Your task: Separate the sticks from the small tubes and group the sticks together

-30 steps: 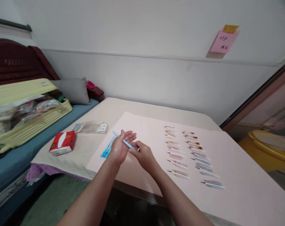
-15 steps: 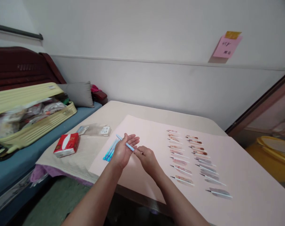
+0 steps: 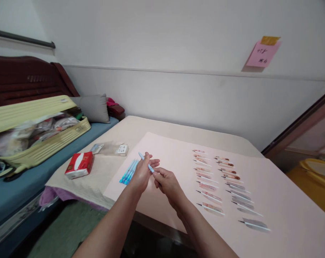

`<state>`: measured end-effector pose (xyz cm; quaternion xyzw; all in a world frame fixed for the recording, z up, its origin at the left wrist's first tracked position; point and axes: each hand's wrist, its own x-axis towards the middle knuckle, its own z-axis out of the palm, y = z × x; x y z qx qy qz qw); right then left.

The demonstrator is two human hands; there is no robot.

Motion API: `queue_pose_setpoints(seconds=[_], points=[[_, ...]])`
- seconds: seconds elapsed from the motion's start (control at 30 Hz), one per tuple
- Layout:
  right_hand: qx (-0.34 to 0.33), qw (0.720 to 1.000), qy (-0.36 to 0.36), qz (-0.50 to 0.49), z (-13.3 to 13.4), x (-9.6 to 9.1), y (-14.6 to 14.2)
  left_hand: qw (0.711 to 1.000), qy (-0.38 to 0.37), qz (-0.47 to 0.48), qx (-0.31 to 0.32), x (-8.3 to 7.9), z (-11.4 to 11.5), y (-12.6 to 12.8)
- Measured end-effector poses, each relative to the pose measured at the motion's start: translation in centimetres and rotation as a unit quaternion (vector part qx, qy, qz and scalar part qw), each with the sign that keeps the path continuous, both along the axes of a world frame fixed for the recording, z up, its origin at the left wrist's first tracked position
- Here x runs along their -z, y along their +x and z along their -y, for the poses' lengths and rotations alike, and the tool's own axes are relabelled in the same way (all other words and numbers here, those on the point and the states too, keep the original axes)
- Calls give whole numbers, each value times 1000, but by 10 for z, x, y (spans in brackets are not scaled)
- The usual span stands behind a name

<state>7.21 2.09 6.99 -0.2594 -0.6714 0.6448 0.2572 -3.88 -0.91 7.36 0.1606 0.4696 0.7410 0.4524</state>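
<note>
A slim light blue pen [image 3: 151,168] lies slantwise across my left hand [image 3: 143,172], under the thumb, with the other fingers stretched out. My right hand [image 3: 166,182] pinches the lower end of the pen between thumb and fingertips. Just left of my left hand, several blue pens [image 3: 129,172] lie side by side on the pink sheet [image 3: 175,152]. Over on the right, two columns of thin white sticks with dark tips, which look like pen refills [image 3: 255,225], rest beside patterned, brownish and grey see-through pieces [image 3: 209,187].
On the cream cloth at left are a red tissue pack [image 3: 79,165] and a clear plastic packet [image 3: 110,148]. A yellow suitcase [image 3: 52,138] stands partly open on the blue bed or bench [image 3: 23,172]. A pink note [image 3: 263,54] is taped to the wall.
The view has shifted slightly, so the scene sits a little further right. The pen is tilted more steeply in my hands, and my left hand has turned, its fingers less spread.
</note>
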Motion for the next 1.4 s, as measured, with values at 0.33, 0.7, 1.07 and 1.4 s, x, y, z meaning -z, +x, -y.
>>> queue_pose_setpoints(seconds=[0.33,0.7,1.07,1.4], points=[[-61,951,-277,-125,15,-10,-6,991,69,61,95,-14,5,1],[-12,975,-188,-118,20,-5,-11,957,-61,-180,-220,-8,1,2],[-2,976,-183,-118,14,-5,-8,996,50,53,-61,-11,11,-5],[46,996,-26,-69,7,-15,-2,997,47,48,-44,-15,13,-12]])
